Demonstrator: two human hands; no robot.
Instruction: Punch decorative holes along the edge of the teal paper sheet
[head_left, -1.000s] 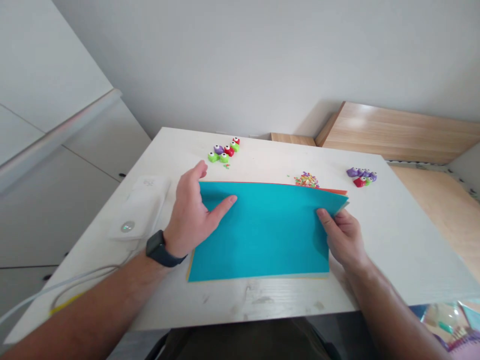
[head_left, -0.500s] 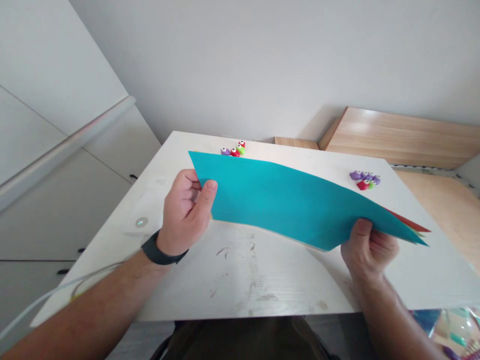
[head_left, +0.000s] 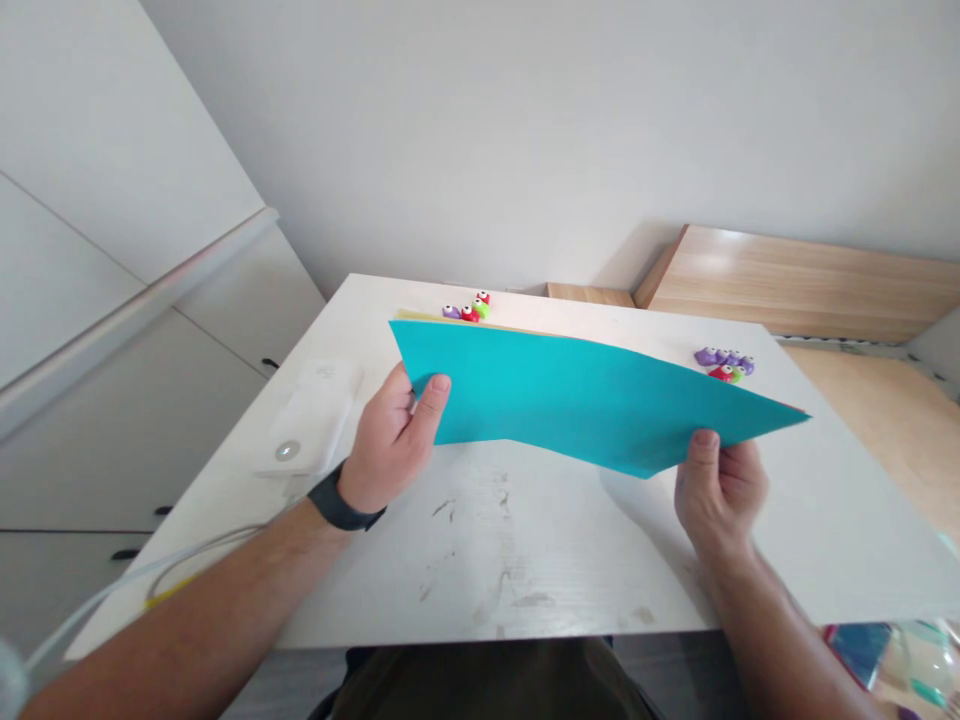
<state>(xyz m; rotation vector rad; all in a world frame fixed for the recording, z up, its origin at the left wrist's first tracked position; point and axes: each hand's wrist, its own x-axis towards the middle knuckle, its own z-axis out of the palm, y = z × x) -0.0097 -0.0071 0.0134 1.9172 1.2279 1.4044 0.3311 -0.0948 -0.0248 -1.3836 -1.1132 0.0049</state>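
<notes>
A teal sheet of paper [head_left: 555,390] is held up over the white table, bent in a shallow wave. Thin yellowish and reddish edges of further sheets show behind its top, so it fronts a small stack. My left hand [head_left: 397,435], with a dark band at the wrist, pinches the left end, thumb on the front face. At the lower right, my right hand [head_left: 721,490] grips the stack the same way, thumb in front and fingers behind. The backs of the sheets are hidden.
Small red, green and purple toys with eyes [head_left: 470,308] sit at the table's back edge; a similar cluster [head_left: 725,364] lies at right. A white device [head_left: 309,425] and cable [head_left: 202,548] are on the left. Wooden furniture [head_left: 795,280] stands behind at right.
The right end of the stack has swung left and its sheets lie closer together. My left hand has moved slightly right and down, uncovering more of the white device.
</notes>
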